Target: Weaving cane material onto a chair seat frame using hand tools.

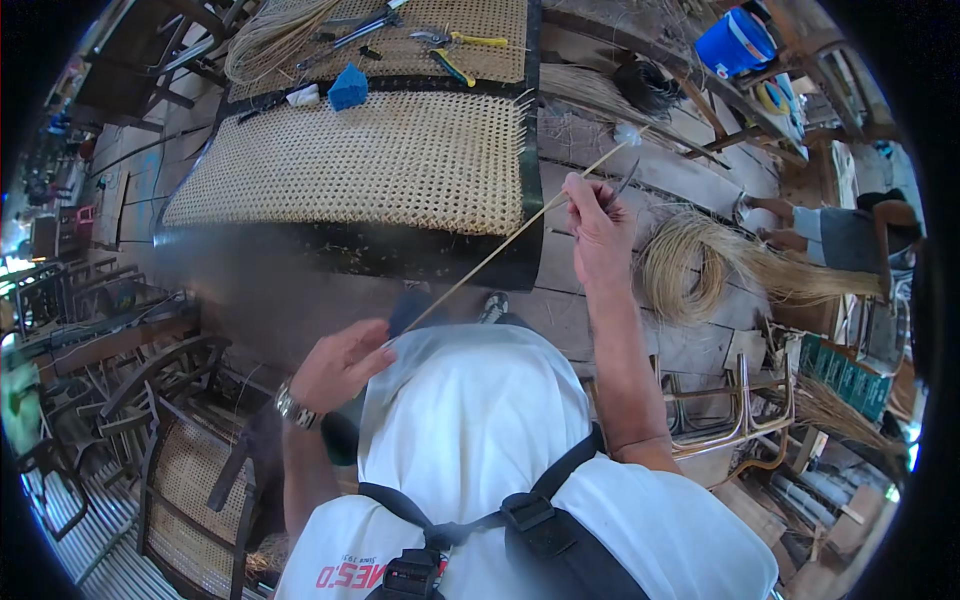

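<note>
A long, thin cane strand [484, 262] slants across in front of me. My right hand [597, 225] pinches it toward its upper end, and a slim dark pointed tool [627, 178] also juts from that hand. The strand's lower part runs to the fingertips of my left hand [343, 362], which appear to close lightly around it. Beyond my hands lies a panel of woven cane webbing [350, 160] in a dark frame [400, 252], with loose strand ends along its right edge.
On the far panel lie a blue block [348, 88], yellow-handled pliers [454, 68] and a cane bundle [265, 45]. A coil of cane [690, 265] rests on the floor at right. Chair frames [190, 480] crowd the left; a person [840, 235] sits at far right.
</note>
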{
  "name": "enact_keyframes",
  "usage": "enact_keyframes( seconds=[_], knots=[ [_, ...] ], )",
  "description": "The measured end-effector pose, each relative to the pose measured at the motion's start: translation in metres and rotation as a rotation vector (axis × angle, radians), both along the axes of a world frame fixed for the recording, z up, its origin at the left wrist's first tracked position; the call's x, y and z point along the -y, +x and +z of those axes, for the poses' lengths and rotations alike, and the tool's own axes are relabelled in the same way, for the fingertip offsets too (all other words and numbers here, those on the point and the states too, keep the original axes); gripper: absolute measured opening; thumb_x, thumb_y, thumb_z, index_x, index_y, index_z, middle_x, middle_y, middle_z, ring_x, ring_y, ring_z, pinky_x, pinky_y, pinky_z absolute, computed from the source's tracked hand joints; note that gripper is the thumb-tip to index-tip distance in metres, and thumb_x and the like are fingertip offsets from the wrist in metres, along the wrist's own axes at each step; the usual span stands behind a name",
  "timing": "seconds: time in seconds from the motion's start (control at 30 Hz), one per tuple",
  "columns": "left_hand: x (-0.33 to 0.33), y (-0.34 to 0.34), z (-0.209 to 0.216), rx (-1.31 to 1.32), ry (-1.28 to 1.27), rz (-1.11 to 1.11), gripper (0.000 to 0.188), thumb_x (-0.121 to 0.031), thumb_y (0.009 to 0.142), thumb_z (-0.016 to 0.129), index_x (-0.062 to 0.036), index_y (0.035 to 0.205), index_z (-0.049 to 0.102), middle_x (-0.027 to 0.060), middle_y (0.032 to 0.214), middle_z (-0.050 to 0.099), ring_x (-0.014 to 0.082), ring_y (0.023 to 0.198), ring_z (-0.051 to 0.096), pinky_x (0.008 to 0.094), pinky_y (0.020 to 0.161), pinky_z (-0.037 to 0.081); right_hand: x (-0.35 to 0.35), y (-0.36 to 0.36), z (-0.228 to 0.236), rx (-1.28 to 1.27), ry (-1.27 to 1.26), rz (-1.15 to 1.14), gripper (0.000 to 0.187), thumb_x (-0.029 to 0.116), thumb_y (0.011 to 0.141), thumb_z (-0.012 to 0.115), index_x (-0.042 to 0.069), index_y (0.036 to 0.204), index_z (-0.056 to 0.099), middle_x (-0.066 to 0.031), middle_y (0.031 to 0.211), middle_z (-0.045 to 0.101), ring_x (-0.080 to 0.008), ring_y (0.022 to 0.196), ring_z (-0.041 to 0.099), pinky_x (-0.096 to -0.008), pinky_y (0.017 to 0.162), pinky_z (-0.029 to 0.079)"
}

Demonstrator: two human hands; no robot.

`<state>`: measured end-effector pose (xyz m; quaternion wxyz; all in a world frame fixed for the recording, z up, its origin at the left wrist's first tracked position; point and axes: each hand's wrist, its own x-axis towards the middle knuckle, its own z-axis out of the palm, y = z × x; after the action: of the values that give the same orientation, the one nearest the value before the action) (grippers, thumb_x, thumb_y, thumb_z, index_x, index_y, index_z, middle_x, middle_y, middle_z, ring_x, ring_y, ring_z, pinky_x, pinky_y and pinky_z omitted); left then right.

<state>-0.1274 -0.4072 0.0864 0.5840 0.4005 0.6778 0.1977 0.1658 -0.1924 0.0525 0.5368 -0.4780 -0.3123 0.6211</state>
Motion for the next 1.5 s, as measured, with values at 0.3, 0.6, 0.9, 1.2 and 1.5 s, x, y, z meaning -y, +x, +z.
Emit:
enact_keyframes(
  seconds=[0.3,0.6,0.9,1.2,1.5],
  knots=[
    [-0.12,0.101,-0.01,0.225,0.544,0.031,0.036,-0.016,0.095,0.065,0.0007,0.126,0.058,0.0127,0.114,0.068,0.0171,0.1,0.065,0.0294,0.088,0.052,0.019,-0.012,0.014,0.016,-0.04,0.08,0.015,0.019,0.089,0.076,0.008,0.083,0.068,0.0045,0.069,0.059,-0.0014,0.058,0.045,-0.0176,0.052,0.031],
    [-0.12,0.116,-0.008,0.473,0.151,-0.037,0.018,-0.017,0.1,0.057,-0.002,0.108,0.062,0.0056,0.085,0.072,0.0046,0.064,0.06,0.0205,0.057,0.048,0.031,0.012,0.009,-0.161,-0.035,0.051,0.027,0.031,0.099,0.059,0.005,0.098,0.064,-0.0002,0.08,0.059,-0.0056,0.062,0.048,-0.0207,0.054,0.035],
    [-0.102,0.111,-0.017,0.581,0.036,0.079,0.022,-0.024,0.103,0.053,-0.0048,0.105,0.063,0.0075,0.092,0.073,0.0059,0.065,0.06,0.0205,0.06,0.049,0.068,0.05,-0.006,-0.331,-0.285,0.364,0.051,0.054,0.101,0.045,0.005,0.103,0.059,-0.0071,0.082,0.061,-0.0162,0.068,0.061,-0.0293,0.061,0.05],
    [-0.092,0.119,-0.019,0.591,0.045,0.048,0.023,-0.023,0.102,0.052,-0.0027,0.103,0.061,0.0064,0.089,0.071,0.0062,0.067,0.059,0.0218,0.061,0.05,0.087,0.033,-0.002,-0.326,-0.281,0.28,0.009,0.013,0.093,0.069,0.008,0.092,0.061,-0.0058,0.091,0.071,-0.0152,0.071,0.069,-0.026,0.057,0.053],
    [-0.087,0.122,-0.015,0.522,0.016,-0.061,0.023,-0.021,0.103,0.052,-0.0016,0.106,0.062,0.0094,0.092,0.073,0.0085,0.068,0.064,0.0227,0.062,0.052,0.068,0.042,-0.015,-0.2,-0.149,0.023,0.01,0.011,0.089,0.073,0.008,0.092,0.064,-0.0051,0.083,0.069,-0.0123,0.065,0.063,-0.0253,0.058,0.049]
  ],
)
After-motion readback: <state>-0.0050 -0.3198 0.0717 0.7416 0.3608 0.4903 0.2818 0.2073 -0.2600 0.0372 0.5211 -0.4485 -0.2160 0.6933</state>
